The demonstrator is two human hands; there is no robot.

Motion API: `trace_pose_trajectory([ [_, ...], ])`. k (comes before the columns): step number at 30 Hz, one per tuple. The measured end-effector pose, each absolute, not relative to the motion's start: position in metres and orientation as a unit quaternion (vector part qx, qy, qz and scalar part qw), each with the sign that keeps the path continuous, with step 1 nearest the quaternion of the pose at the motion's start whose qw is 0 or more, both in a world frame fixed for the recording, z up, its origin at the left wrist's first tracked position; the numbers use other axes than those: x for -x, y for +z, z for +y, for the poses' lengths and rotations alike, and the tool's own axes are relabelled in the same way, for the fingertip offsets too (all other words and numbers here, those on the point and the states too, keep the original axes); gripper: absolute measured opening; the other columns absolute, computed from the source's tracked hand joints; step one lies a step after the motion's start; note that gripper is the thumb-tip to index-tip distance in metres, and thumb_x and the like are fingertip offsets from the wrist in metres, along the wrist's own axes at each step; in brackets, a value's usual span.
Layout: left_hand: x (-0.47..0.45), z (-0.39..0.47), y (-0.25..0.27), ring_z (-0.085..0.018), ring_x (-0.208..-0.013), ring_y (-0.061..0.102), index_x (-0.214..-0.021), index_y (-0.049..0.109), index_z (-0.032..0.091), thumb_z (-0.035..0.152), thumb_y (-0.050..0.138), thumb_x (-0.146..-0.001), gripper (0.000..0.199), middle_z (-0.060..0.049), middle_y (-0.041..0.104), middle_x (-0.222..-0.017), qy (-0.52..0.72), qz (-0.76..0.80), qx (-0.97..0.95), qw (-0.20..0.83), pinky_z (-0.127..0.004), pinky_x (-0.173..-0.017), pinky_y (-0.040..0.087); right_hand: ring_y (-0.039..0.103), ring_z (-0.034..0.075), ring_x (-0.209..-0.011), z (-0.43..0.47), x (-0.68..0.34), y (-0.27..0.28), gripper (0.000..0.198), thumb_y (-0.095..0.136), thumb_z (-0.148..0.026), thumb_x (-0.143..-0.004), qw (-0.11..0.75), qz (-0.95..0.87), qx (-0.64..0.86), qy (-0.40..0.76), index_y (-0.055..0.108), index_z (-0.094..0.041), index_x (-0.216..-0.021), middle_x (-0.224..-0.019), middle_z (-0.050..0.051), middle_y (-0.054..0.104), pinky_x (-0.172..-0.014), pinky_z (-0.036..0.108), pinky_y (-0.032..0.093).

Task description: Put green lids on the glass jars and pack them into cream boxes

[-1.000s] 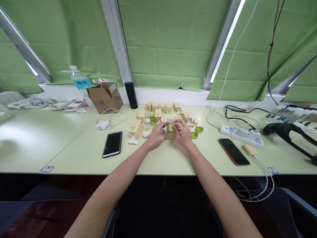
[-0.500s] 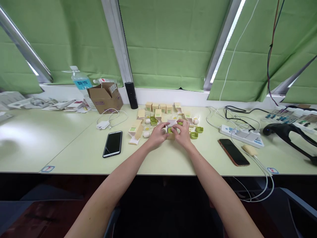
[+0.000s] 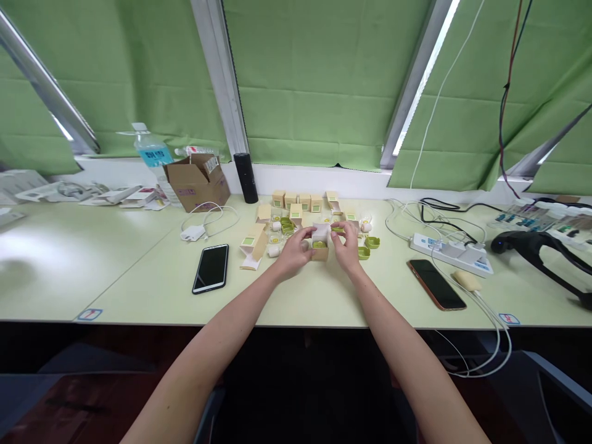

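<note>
A small cardboard box (image 3: 319,254) stands upright on the table with its white-lined lid raised and a green piece (image 3: 319,245) inside. My left hand (image 3: 296,253) grips the box at its left side, fingers along the lid and thumb near the rim. Just right of the box is my right hand (image 3: 346,246), its thumb and forefinger bent but apart beside the lid edge; whether a fingertip touches the flap is unclear. Green cup-like pieces (image 3: 364,253) lie to the right of this hand. Left of my left hand, an opened box (image 3: 254,242) lies beside a small white cylinder (image 3: 274,251).
Several closed small boxes (image 3: 304,201) form a row at the back. A phone (image 3: 211,269) lies at left, another phone (image 3: 436,283) at right near a power strip (image 3: 451,253) with cables. A brown carton (image 3: 198,183) and a black cylinder (image 3: 245,178) stand along the wall.
My right hand has drawn back to the right from the box opening, uncovering the green piece inside. My left hand stays on the box.
</note>
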State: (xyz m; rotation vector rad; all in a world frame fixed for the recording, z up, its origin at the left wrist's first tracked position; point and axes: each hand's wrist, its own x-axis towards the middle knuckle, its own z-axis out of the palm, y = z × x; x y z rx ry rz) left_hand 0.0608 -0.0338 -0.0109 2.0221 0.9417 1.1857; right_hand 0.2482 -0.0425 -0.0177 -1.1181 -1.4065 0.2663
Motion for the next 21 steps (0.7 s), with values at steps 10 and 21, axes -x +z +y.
trace_pose_trajectory([
  [10,-0.07,-0.015,-0.016,-0.023,-0.11,0.066,-0.119,0.044,0.025,0.024,0.06,-0.085,0.038,-0.006,0.068,-0.111,0.513,0.306,-0.648,0.472,-0.043,-0.102,0.051,0.057,0.027,-0.116,-0.032,-0.245,-0.029,0.038,0.06,-0.032,-0.078,0.626,-0.547,0.5,0.243,0.057,-0.028,-0.115,-0.117,0.007,0.063,-0.088,0.042,0.053],
  [21,-0.083,-0.025,-0.009,-0.026,-0.12,0.058,-0.116,0.057,0.027,0.016,0.064,-0.086,0.033,-0.005,0.066,-0.121,0.464,0.425,-0.732,0.261,-0.046,-0.108,0.04,0.055,0.028,-0.112,-0.035,-0.241,-0.032,0.044,0.063,-0.027,-0.076,0.596,-0.58,0.512,0.218,0.056,-0.028,-0.12,-0.115,0.007,0.064,-0.081,0.04,0.05],
])
